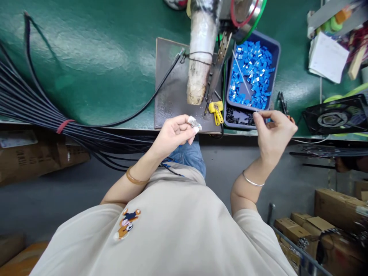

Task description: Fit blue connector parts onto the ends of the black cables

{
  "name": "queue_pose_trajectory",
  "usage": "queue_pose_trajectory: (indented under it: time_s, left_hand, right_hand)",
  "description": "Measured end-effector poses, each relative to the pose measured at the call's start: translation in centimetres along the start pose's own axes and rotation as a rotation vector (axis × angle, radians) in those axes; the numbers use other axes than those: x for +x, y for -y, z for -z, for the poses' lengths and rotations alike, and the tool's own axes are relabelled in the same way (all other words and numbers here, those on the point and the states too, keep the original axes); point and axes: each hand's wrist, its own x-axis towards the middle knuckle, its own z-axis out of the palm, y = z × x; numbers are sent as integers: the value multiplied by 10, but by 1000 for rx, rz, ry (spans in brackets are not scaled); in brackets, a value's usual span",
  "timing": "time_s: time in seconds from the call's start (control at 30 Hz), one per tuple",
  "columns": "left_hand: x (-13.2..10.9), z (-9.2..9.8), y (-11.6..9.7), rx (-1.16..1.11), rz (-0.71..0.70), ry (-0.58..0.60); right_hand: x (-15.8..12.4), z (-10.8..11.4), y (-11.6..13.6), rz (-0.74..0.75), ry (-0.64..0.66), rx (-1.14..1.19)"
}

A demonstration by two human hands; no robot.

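Observation:
My left hand (179, 130) is closed in front of the dark board's near edge, thumb against fingers. Between its fingertips shows a small whitish piece (194, 123); its kind is unclear. My right hand (274, 128) is raised at the near edge of the trays, thumb and forefinger pinched together. Whatever that pinch holds is too small to make out. Just beyond it, a grey tray (275, 73) contains many small blue pieces (253, 69) and a thin pale strip (241, 73). Under that tray, small black pieces (238, 116) lie in another one.
A dark board (169, 92) lies under a plastic-wrapped post (199, 57). On it are a yellow tool (217, 112) and the end of a black cable (146, 105). Bundled black cables (37, 99) spread left. Pliers (283, 102) and a black fan (335, 117) stand right.

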Motion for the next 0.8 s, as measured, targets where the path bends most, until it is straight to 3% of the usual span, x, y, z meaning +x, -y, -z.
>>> queue_pose_trajectory:
  time_s: [0.17,0.27,0.33,0.37,0.5,0.53,0.7,0.8]
  left_hand:
    - [-1,1,-2,-16,-9,-24]
    - [-1,2,-3,-40,-10,-34]
    - [-2,5,-4,-75,-24,-50]
    - [-2,6,-4,-93,-36,-62]
    - [-2,12,-6,-117,-62,-96]
    - [-3,12,-7,-113,-58,-95]
    - [-6,11,-7,-95,-55,-94]
    - [-8,10,-6,-115,-52,-78]
  right_hand:
    - [-7,-5,1,67,-71,4]
    - [-31,-20,6,146,-339,86]
    - [-55,-34,9,176,-441,195]
    - [-69,-43,10,209,-376,262]
    - [-117,-95,15,284,381,277]
    - [-125,-113,17,286,497,263]
    - [-142,-197,27,237,841,137]
    - [-142,-226,38,217,1002,88]
